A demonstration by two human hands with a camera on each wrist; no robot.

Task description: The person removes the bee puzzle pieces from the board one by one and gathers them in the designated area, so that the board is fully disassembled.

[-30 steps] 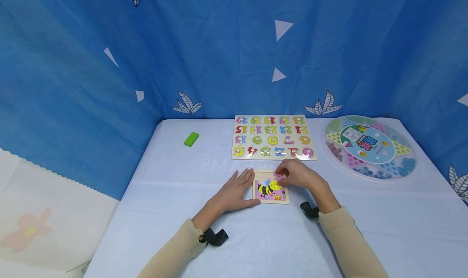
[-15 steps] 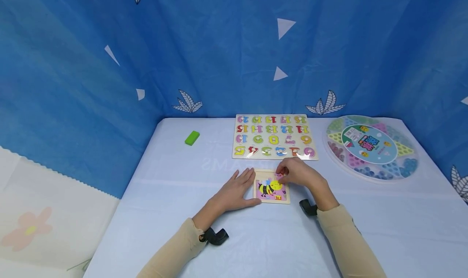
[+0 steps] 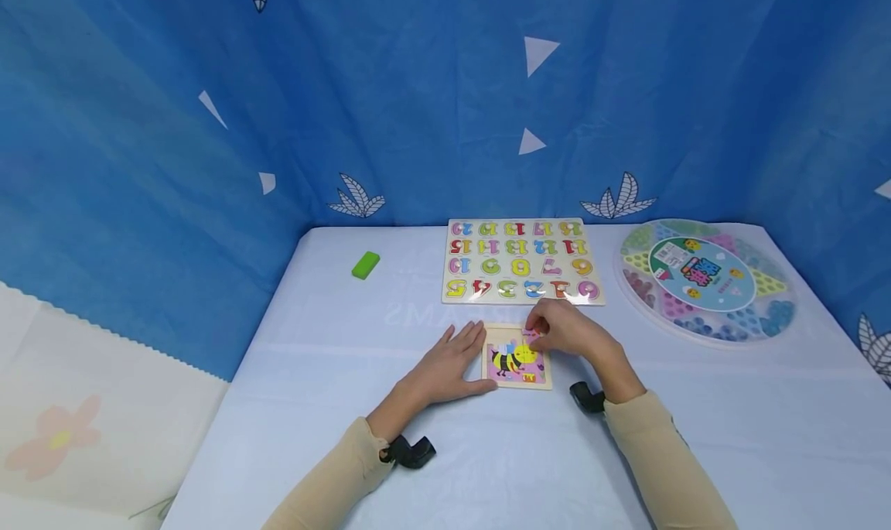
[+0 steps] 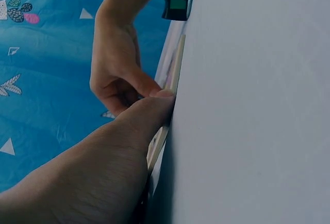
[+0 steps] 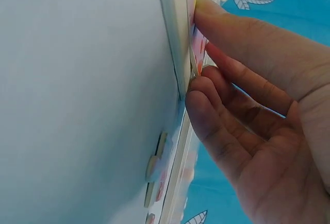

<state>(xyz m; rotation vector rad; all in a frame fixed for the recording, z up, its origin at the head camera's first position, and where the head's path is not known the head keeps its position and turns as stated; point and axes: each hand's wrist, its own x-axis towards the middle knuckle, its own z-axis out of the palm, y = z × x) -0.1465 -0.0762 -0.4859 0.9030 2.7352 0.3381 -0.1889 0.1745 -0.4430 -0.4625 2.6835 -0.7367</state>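
Bee puzzle point(image 3: 516, 362) nearly complete: right hand point(image 3: 567, 330) pinches a pink piece point(image 3: 532, 335) over its far corner, left hand point(image 3: 448, 364) lying flat, steadying the board's edge.

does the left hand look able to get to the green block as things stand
Probably yes: the left hand rests flat beside the bee puzzle, holding nothing, and only bare table lies between it and the green block.

head view looks down from above; wrist views sit close, sharing the bee puzzle point(image 3: 516, 362).
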